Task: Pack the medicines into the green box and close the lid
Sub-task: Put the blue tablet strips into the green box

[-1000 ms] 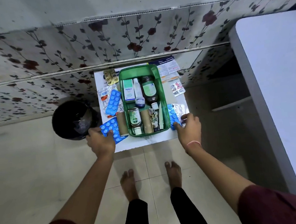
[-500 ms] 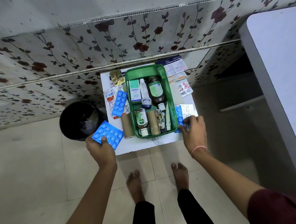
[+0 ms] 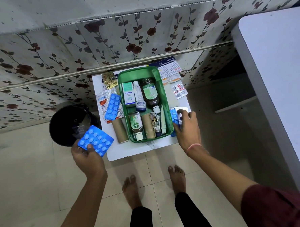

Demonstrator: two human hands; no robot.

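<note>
The open green plastic box (image 3: 158,74) sits on the small white table (image 3: 130,149) by the flowery wall. No lid on it.

Inside, far end: a white and green Optibex carton (image 3: 128,93), a white squeeze bottle w/ a dark cap (image 3: 138,98) and a brown glass bottle w/ a green label (image 3: 149,92), all lying flat side by side. Near end: a small Dettol bottle (image 3: 136,123), a brown cardboard tube (image 3: 148,125), a crumpled foil tube (image 3: 156,121) and a thin pale green tube (image 3: 163,121).

The left hand (image 3: 87,157) is off the near left corner of the table, thumb and fingers shut on a big blue pill sheet (image 3: 95,140), held up in the air and tilted, partly in front of the black round bin (image 3: 67,123) on the floor.

The right hand (image 3: 187,126) is just right of the box, fingers curled down on a small blue pill strip (image 3: 173,116) and a silver foil strip (image 3: 181,109) on the table. Can't tell if it grips them or just rests on them.

Left of the box, on the table: another blue pill sheet (image 3: 112,106) on top of some clear and foil packs (image 3: 102,102), a gold pill sheet (image 3: 109,79) at the far end, and a 2nd brown cardboard tube (image 3: 119,131) touching the box side.

Right of the box: a red and silver pill strip (image 3: 179,90), and a white and dark blue printed paper (image 3: 169,66) at the far right corner.
</note>
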